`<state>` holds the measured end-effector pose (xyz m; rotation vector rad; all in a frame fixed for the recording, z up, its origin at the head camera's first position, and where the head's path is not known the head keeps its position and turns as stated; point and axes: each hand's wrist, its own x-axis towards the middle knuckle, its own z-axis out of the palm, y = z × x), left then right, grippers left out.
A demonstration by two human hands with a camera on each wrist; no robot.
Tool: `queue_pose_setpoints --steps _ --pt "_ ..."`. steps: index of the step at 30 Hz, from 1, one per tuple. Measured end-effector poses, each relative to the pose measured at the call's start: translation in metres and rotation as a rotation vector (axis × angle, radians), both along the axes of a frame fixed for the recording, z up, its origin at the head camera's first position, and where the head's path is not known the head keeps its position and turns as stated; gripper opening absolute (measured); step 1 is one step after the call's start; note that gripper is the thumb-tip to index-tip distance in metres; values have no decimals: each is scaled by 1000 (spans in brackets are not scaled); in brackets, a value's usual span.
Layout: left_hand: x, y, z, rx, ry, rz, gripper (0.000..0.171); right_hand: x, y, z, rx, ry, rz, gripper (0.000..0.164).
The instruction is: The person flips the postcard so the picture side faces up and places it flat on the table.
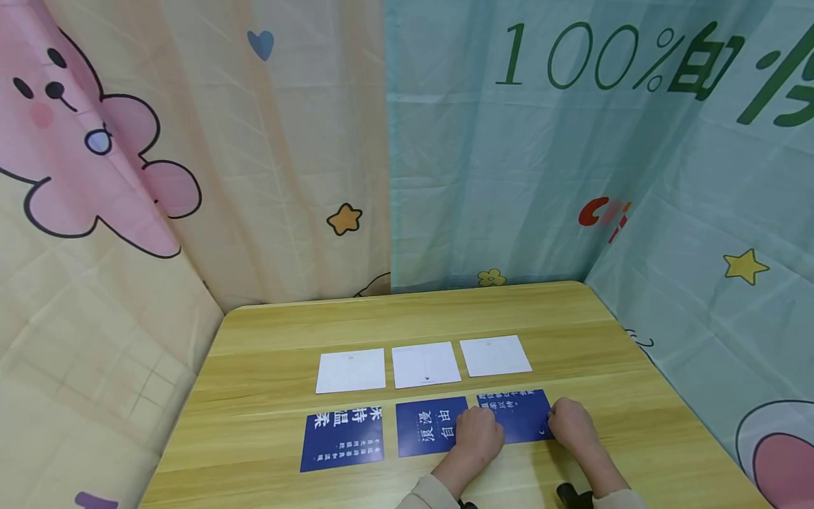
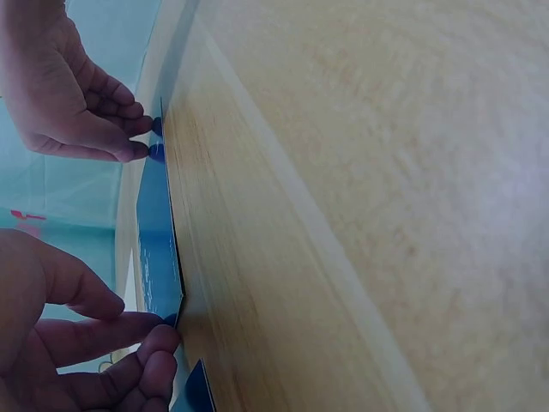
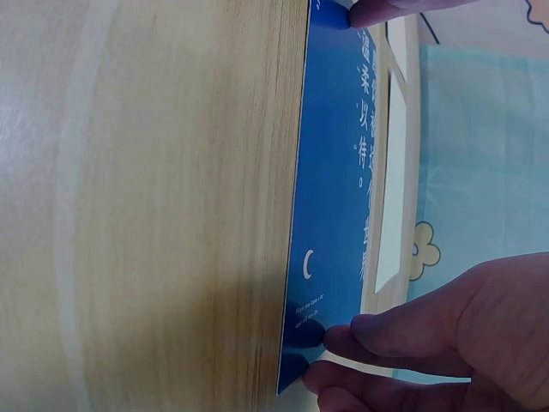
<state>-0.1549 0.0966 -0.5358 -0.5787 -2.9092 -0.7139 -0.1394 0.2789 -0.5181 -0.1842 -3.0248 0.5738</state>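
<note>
A blue card (image 1: 523,418) with white characters lies at the right end of the front row on the table. At its left edge is my left hand (image 1: 478,435); a fingertip touches the card near a corner, and the thumb stands apart in the left wrist view. My right hand (image 1: 574,426) is at the card's right end, thumb and finger (image 3: 352,348) both resting on its surface, beside a small white crescent. To the left lie a middle blue card (image 1: 410,433), partly hidden by my left hand, and another blue card (image 1: 343,440).
Behind the blue row lie three white cards: left (image 1: 350,371), middle (image 1: 426,365) and right (image 1: 496,355). The wooden table (image 1: 254,396) has rounded back corners. Printed curtains (image 1: 305,141) hang behind it and along both sides.
</note>
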Motion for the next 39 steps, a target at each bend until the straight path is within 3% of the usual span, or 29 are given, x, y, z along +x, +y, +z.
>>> queue_pose_setpoints --steps 4,8,14,18,21,24,28,35,39 --pt "-1 -1 -1 23 -24 3 37 -1 0 2 -7 -6 -2 39" --pt "-2 -5 -3 116 -65 -10 40 -2 0 3 -33 -5 -17 39" --pt "-1 -10 -4 200 -51 -38 39 -5 -1 3 -76 -25 -56 32" --pt "-5 -17 -3 323 -91 -79 39 -13 -9 5 -109 13 -62 16" --pt "-9 -27 0 430 -123 -109 36 -20 -21 6 -162 79 -61 15" --pt "-13 -47 5 512 -141 -111 25 -27 -35 5 -231 126 -61 17" --pt "-21 -85 13 578 -160 -50 19 -35 -54 3 -302 156 -64 18" --pt "-51 -166 16 555 -73 69 19 -53 -87 -1 -429 185 4 18" --pt "-66 -212 15 533 -54 191 19 -64 -109 -2 -502 186 63 17"
